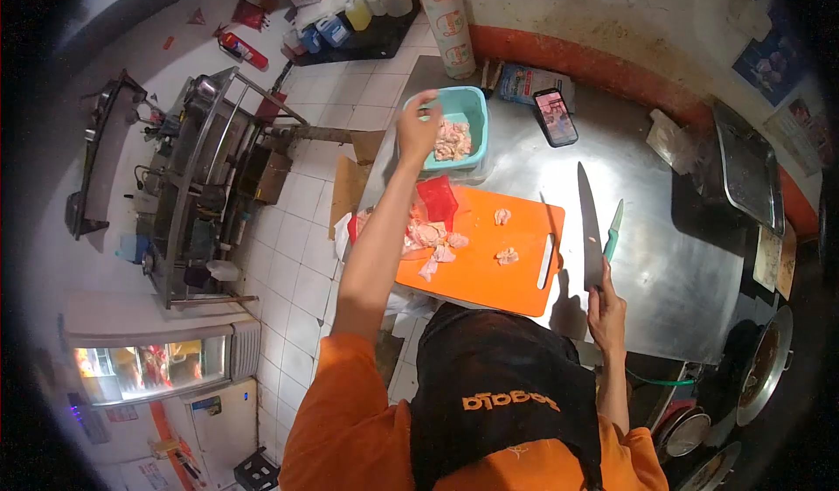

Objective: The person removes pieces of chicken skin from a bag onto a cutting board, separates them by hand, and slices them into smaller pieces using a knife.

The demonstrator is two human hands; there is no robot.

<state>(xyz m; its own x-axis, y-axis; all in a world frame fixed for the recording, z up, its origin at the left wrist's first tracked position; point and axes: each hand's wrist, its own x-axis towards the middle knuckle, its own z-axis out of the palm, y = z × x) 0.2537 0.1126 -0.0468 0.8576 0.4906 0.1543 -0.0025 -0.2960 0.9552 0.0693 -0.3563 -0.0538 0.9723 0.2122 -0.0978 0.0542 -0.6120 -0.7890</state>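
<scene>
My left hand [419, 131] is over the near left side of a turquoise tub [479, 111], its fingers apart with nothing visible in them. Small pieces of pale raw meat, seemingly chicken [453, 141], lie in the tub. My right hand [606, 316] grips a large kitchen knife [588, 229], blade pointing away from me over the steel table. Beside that blade is a small green knife [615, 231]. On the orange cutting board [507, 281] are two small meat pieces [505, 255] and, partly behind my left arm, a heap of raw meat [428, 237] with red plastic [437, 201].
A phone [556, 117] rests on the steel table [673, 264] near the wall. A printed plastic roll [447, 27] stands behind the tub. Metal trays [747, 167] and pans [766, 364] are on the right. A metal rack [205, 185] stands across the floor.
</scene>
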